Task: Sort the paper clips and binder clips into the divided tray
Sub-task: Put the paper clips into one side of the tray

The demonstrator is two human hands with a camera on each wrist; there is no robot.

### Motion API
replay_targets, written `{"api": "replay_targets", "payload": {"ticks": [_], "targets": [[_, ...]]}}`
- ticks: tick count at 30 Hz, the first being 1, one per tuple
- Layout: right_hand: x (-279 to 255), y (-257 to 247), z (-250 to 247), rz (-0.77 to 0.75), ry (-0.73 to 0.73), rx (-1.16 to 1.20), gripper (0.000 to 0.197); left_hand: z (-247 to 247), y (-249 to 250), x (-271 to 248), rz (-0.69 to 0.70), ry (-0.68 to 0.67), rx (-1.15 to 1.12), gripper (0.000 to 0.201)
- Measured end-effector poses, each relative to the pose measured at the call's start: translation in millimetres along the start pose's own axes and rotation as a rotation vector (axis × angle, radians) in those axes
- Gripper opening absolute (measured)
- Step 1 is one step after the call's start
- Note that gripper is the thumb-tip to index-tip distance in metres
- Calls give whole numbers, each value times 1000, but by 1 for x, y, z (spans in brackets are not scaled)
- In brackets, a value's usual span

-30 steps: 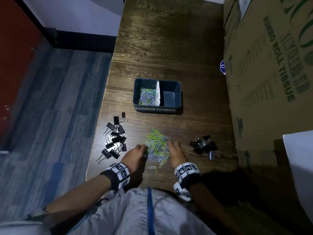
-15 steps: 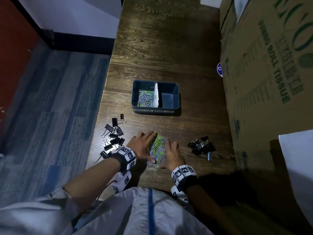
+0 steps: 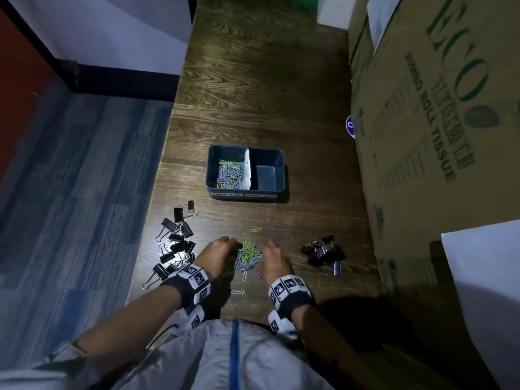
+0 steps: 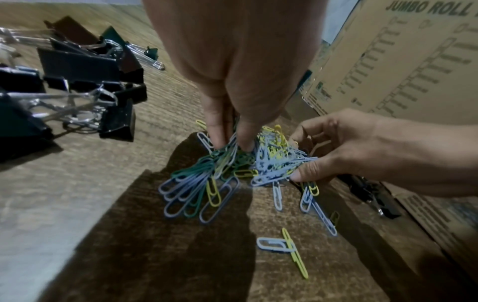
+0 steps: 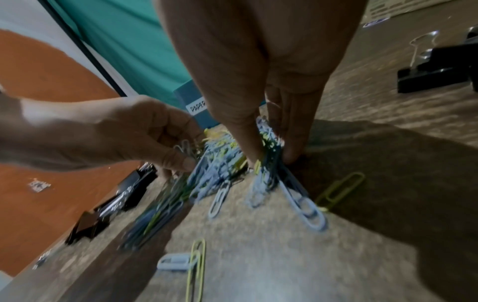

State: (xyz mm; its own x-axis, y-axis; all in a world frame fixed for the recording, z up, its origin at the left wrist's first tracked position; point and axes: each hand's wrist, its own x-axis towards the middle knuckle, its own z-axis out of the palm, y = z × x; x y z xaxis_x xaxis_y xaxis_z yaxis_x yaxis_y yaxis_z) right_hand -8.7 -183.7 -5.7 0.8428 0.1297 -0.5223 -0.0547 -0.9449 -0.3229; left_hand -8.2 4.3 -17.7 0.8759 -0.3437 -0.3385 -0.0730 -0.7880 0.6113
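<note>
Both hands have drawn tighter round the heap of paper clips (image 3: 249, 256) since half a second ago, when the fingers lay flatter along its sides; a lone yellow clip (image 3: 255, 229) now lies free just beyond the heap. Left hand (image 3: 216, 256) pinches a bunch of blue, green and yellow clips between thumb and fingertips (image 4: 220, 134), the bunch fanning down to the tabletop (image 3: 253, 88). Right hand (image 3: 274, 261) grips the other side of the heap, thumb and curled fingers closed on a sheaf of pale blue clips (image 4: 282, 165). A few stray clips lie nearer the person, among them a blue and a yellow one crossed (image 4: 284, 247).

Divided tray (image 3: 246, 196) stands farther out on the tabletop, well apart from the hands; its left compartment holds paper clips (image 3: 229, 174), and its right compartment looks bare, though the light is dim. Binder clips lie in two groups: a spread one (image 3: 176, 240) left of the left hand, and a smaller cluster (image 3: 323, 251) right of the right hand. A large cardboard box (image 3: 439, 114) lines the right side.
</note>
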Motion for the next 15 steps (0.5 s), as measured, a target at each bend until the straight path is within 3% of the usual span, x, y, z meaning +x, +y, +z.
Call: {"api": "replay_targets", "payload": {"ticks": [2,9,15], "targets": [[4,0,-8,12,-11,-18,51,-4,2,-1,-13,18,14,24],[10,1,-23,110,-23,-2,20,-20,13,-4,-6,129,-43,26],[10,2,-43,85,9,89,10,-58,24,-2,45,231,-76,16]]}}
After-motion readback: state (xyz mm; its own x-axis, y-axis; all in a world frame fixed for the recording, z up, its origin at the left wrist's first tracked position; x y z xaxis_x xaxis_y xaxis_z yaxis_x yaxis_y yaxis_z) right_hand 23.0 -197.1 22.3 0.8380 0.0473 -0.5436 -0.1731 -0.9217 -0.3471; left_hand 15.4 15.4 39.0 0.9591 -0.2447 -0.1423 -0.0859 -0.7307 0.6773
